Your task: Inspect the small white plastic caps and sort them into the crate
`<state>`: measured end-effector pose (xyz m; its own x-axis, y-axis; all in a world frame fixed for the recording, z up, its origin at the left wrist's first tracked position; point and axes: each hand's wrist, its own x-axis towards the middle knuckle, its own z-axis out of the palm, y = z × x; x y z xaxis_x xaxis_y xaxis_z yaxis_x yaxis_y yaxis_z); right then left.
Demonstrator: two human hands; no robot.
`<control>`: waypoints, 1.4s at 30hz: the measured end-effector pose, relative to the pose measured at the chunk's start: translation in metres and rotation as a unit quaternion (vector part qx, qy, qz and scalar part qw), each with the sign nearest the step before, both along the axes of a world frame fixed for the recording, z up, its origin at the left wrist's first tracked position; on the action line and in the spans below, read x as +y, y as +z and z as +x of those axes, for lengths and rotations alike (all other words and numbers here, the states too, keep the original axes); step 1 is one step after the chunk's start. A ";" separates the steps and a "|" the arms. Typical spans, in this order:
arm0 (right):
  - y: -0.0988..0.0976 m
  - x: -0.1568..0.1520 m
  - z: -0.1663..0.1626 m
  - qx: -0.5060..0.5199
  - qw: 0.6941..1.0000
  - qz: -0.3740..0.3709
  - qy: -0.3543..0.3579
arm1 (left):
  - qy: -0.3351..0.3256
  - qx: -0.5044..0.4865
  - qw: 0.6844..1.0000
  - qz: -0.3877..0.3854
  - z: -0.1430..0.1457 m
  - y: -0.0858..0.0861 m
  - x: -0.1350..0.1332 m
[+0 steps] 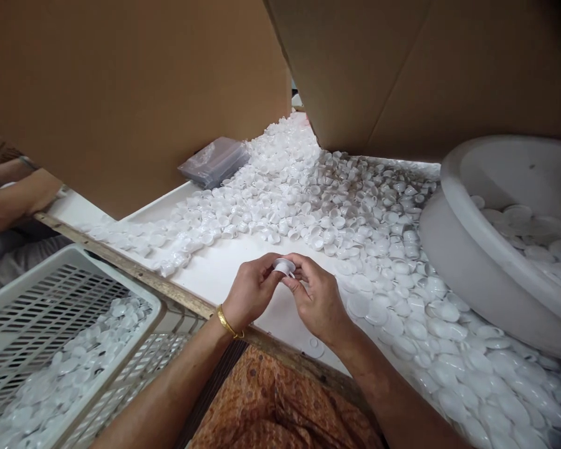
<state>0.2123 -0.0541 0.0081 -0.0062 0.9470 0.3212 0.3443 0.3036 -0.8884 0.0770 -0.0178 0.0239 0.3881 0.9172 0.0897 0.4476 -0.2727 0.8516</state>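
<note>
Pinching a small white piece (pixel 285 266) in nearly closed left hand (pixel 251 290) and right hand (pixel 320 296), above bare table (pixel 215 265), just short of the cup heap (pixel 262 202). Apparently pressing or turning it; probably calling next for a light, even grip. Cannot see the underside, hidden within fingers, nor outer sides of tub (pixel 458 268) and basket (pixel 155 304), cut off.
</note>
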 end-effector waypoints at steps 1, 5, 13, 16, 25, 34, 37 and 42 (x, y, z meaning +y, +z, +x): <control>0.000 0.000 0.000 -0.003 1.000 0.002 -0.007 | 0.002 -0.001 1.000 0.003 0.001 -0.002 0.000; -0.004 0.001 0.000 -0.010 0.999 -0.010 -0.040 | 0.027 -0.014 1.000 0.003 0.006 -0.014 -0.002; -0.002 -0.001 -0.002 0.067 0.992 -0.071 0.077 | 0.043 -0.073 0.991 -0.108 -0.007 0.002 -0.003; -0.001 0.006 0.014 -0.010 0.997 -0.081 -0.003 | 0.141 -0.019 0.981 -0.134 -0.060 0.021 -0.002; -0.007 0.009 0.027 -0.460 0.878 -0.134 -0.015 | 0.232 0.519 0.823 -0.002 -0.283 0.006 -0.026; -0.005 0.009 0.032 -0.422 0.891 -0.165 0.011 | 0.107 0.289 0.949 0.074 -0.063 0.008 0.039; -0.004 0.012 0.032 -0.268 0.949 -0.168 -0.010 | 0.111 0.309 0.941 0.086 -0.007 -0.007 0.066; 0.003 0.016 0.027 0.219 0.933 -0.287 -0.007 | 0.123 0.328 0.933 0.075 0.018 -0.026 0.087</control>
